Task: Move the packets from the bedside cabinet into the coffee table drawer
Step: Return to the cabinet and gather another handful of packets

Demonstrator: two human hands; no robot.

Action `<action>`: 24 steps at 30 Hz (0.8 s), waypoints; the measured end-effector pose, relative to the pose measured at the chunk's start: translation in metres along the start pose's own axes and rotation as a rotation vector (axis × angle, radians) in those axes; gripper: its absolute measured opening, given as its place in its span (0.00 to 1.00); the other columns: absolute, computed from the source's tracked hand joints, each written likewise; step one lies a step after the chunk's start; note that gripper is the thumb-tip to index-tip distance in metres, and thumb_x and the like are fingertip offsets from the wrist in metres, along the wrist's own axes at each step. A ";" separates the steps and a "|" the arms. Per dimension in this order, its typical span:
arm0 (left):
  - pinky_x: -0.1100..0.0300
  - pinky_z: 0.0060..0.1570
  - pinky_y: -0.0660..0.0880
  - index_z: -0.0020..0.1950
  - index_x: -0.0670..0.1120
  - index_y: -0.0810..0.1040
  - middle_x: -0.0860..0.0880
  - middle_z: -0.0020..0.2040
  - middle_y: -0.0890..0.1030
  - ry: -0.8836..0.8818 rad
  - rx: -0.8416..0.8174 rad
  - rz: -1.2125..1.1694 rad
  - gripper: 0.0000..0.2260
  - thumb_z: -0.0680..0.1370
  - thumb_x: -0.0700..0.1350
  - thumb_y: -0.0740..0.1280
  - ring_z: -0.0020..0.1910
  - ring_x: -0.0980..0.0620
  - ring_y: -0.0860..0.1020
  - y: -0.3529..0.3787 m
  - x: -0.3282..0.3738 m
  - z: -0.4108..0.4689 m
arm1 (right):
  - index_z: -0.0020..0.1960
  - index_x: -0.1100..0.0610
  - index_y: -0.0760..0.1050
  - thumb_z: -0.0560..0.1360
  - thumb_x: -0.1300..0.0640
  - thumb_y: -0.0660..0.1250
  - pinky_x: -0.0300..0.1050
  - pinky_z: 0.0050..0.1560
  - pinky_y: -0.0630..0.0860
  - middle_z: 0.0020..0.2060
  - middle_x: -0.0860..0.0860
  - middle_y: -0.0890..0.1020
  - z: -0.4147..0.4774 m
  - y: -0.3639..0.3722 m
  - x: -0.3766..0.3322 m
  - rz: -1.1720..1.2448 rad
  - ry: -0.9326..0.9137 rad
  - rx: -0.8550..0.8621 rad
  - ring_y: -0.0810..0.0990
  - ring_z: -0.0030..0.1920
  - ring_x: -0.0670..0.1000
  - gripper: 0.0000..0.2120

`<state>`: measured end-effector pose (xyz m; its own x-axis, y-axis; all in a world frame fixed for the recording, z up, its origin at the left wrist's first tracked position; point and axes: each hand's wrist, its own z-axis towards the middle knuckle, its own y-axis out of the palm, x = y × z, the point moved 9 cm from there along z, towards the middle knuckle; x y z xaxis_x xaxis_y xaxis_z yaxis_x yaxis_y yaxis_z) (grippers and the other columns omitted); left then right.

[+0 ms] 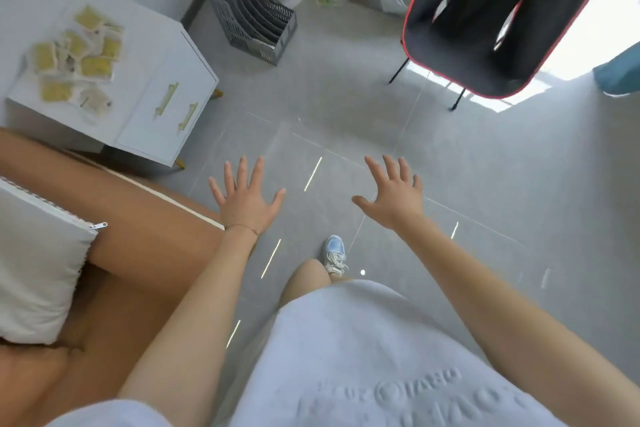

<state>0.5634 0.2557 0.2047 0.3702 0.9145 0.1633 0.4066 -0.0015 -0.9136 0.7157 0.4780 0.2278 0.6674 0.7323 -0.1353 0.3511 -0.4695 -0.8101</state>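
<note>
Holding both hands out over the grey floor point(346, 107), fingers spread and gripping nothing, I have my left hand point(244, 199) and my right hand point(393, 196) side by side. Farther off, ahead and to my left, the packets point(78, 55) lie in a loose cluster on top of the white bedside cabinet point(152, 38), well apart from both hands. My left hand is nearer, so I judge it should lead the reach. I cannot see the coffee table drawer
</note>
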 end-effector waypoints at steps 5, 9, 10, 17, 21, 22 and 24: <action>0.39 0.71 0.36 0.77 0.56 0.49 0.49 0.79 0.49 -0.122 0.002 -0.046 0.33 0.76 0.63 0.57 0.77 0.45 0.42 -0.015 -0.028 0.020 | 0.78 0.43 0.45 0.76 0.37 0.59 0.60 0.75 0.47 0.79 0.50 0.48 0.050 -0.030 -0.048 -0.079 -0.126 -0.031 0.42 0.78 0.56 0.37; 0.37 0.70 0.37 0.77 0.56 0.47 0.49 0.79 0.49 -0.217 -0.004 -0.081 0.33 0.77 0.63 0.56 0.77 0.44 0.42 -0.027 -0.058 0.046 | 0.78 0.44 0.45 0.77 0.37 0.58 0.60 0.75 0.47 0.78 0.50 0.50 0.090 -0.046 -0.099 -0.143 -0.221 -0.042 0.43 0.78 0.55 0.36; 0.37 0.70 0.38 0.77 0.56 0.47 0.49 0.79 0.50 -0.236 -0.001 -0.088 0.33 0.77 0.63 0.55 0.77 0.44 0.43 -0.030 -0.066 0.055 | 0.78 0.44 0.45 0.77 0.37 0.58 0.60 0.75 0.47 0.78 0.50 0.50 0.100 -0.048 -0.112 -0.156 -0.238 -0.044 0.43 0.78 0.55 0.36; 0.35 0.70 0.39 0.77 0.56 0.46 0.48 0.78 0.51 -0.303 0.008 -0.122 0.33 0.77 0.64 0.54 0.77 0.42 0.44 -0.059 -0.131 0.130 | 0.78 0.44 0.44 0.77 0.36 0.58 0.59 0.76 0.48 0.78 0.50 0.51 0.168 -0.069 -0.209 -0.254 -0.315 -0.062 0.44 0.78 0.55 0.37; 0.36 0.70 0.39 0.77 0.56 0.45 0.48 0.79 0.50 -0.335 -0.009 -0.162 0.33 0.77 0.64 0.54 0.77 0.42 0.43 -0.080 -0.169 0.166 | 0.78 0.44 0.44 0.77 0.37 0.58 0.60 0.76 0.48 0.78 0.50 0.51 0.201 -0.081 -0.269 -0.286 -0.344 -0.088 0.45 0.78 0.55 0.36; 0.36 0.70 0.39 0.77 0.56 0.44 0.48 0.79 0.50 -0.337 -0.011 -0.165 0.33 0.77 0.64 0.54 0.77 0.42 0.43 -0.085 -0.179 0.175 | 0.78 0.44 0.44 0.77 0.37 0.58 0.60 0.76 0.48 0.78 0.50 0.51 0.208 -0.083 -0.285 -0.286 -0.352 -0.095 0.45 0.78 0.55 0.36; 0.35 0.71 0.40 0.77 0.56 0.44 0.48 0.79 0.50 -0.348 -0.021 -0.159 0.33 0.77 0.64 0.54 0.77 0.42 0.42 -0.094 -0.200 0.191 | 0.78 0.44 0.45 0.77 0.37 0.58 0.60 0.76 0.48 0.78 0.51 0.51 0.222 -0.089 -0.316 -0.292 -0.374 -0.101 0.45 0.78 0.55 0.36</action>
<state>0.2917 0.1502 0.1865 -0.0031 0.9867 0.1625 0.4546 0.1461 -0.8786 0.3275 0.3975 0.2158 0.2558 0.9591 -0.1212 0.5631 -0.2497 -0.7878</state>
